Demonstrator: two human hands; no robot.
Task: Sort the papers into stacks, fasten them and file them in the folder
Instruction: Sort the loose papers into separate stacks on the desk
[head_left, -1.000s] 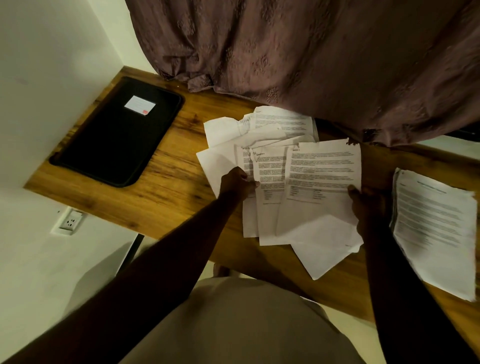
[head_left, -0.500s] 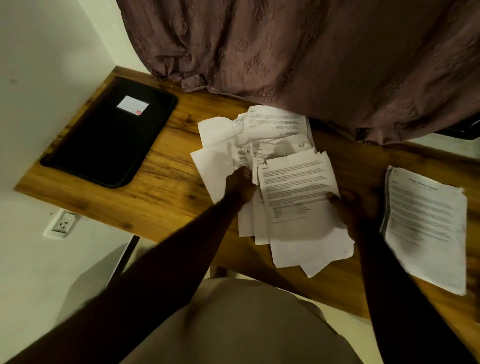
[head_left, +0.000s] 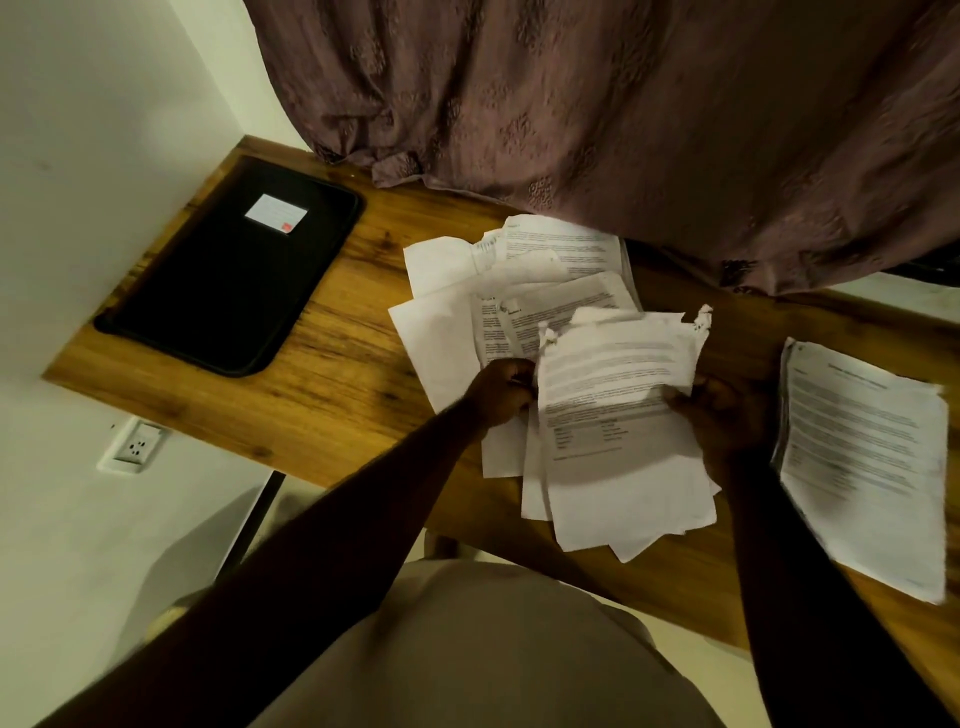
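Observation:
A loose heap of printed papers (head_left: 524, 291) lies spread in the middle of the wooden desk (head_left: 332, 364). Both hands hold a small bundle of printed sheets (head_left: 613, 415) lifted above the heap. My left hand (head_left: 504, 392) grips the bundle's left edge. My right hand (head_left: 722, 415) grips its right edge, fingers under the paper. A squared stack of papers (head_left: 862, 457) lies to the right of my right hand. The black folder (head_left: 234, 270) with a white label lies flat at the desk's left end.
A mauve curtain (head_left: 623, 130) hangs over the desk's far edge, close behind the heap. A white wall stands to the left, with a wall socket (head_left: 136, 446) below the desk. Bare wood shows between the folder and the papers.
The top sheets have been drawn together from a spread fan into one bundle and lifted. My left hand has moved right onto the bundle's edge, and my right hand has come inward.

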